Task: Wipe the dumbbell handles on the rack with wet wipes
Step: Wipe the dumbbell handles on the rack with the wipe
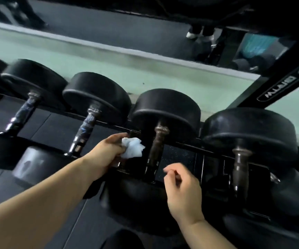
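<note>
Four dumbbells (pixel 164 112), mirror (pixel 109 24) behind, slanted post (pixel 279 87) right; wipe (pixel 132 147) in left hand (pixel 105 151)

Both bare forearms reach forward.
Left hand (pixel 107 152) grips a crumpled wipe (pixel 132 147); right hand (pixel 182 191) hovers with fingers loosely curled.

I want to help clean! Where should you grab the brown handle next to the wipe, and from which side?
Wrap the wipe round the bare middle of the brown handle, coming from its left, where the left hand holds the wipe beside it. Big black heads block both ends, so only the middle is free.
</note>
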A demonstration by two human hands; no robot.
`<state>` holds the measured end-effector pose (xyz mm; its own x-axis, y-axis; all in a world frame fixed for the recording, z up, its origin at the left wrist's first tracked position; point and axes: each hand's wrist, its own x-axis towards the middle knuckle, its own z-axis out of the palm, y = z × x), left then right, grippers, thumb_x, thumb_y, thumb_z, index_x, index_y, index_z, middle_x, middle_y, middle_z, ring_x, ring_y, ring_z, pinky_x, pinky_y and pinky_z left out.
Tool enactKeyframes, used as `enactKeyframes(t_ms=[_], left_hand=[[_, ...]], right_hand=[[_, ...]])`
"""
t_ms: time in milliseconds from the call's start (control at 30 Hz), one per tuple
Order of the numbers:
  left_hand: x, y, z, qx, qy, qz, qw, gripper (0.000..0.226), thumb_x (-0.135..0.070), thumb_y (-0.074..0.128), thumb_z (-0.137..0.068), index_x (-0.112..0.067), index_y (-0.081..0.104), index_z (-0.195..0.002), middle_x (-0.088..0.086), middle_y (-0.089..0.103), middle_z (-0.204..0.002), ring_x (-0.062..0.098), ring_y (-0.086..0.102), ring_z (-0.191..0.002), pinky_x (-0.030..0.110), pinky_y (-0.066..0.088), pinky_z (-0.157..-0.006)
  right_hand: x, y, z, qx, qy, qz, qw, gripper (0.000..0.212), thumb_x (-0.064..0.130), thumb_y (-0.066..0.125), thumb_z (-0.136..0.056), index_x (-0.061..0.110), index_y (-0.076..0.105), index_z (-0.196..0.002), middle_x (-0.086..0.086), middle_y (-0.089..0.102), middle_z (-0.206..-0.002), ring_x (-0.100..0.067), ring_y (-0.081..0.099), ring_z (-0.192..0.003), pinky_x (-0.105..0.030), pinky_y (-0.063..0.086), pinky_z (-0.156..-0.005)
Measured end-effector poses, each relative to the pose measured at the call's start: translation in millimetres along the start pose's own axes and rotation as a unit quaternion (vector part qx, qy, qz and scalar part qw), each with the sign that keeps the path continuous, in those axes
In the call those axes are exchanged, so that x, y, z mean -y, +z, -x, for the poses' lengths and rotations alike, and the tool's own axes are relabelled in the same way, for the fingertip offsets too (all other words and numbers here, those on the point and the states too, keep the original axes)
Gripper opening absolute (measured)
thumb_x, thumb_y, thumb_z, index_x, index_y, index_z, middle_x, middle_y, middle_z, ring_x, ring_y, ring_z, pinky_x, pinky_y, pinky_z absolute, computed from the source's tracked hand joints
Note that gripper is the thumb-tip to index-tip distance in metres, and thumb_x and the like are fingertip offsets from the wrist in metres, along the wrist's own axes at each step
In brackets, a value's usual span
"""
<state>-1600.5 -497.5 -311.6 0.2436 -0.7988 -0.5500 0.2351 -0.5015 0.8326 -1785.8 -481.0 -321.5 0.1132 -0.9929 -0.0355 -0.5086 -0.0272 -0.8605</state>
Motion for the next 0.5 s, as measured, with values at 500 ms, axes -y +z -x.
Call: enactKeyframes(t_ms=[500], left_hand=[[-128,9,264,-0.115,0.046,-0.078,0.989,0.036,0.016,0.052,-0.081,-0.016,0.049,-0.098,0.0,0.057,-0.072,-0.009,0.055,-0.051,0.006,0.042,-0.05]], right_hand=[[217,-96,78,0.339,0.226,-0.282,0.868,0.006,0.026,0.053,-0.089,0.021,0.058,-0.087,0.005,0.06,-0.083,-0.005,0.056,-0.075,-0.018,0.046,-0.067]])
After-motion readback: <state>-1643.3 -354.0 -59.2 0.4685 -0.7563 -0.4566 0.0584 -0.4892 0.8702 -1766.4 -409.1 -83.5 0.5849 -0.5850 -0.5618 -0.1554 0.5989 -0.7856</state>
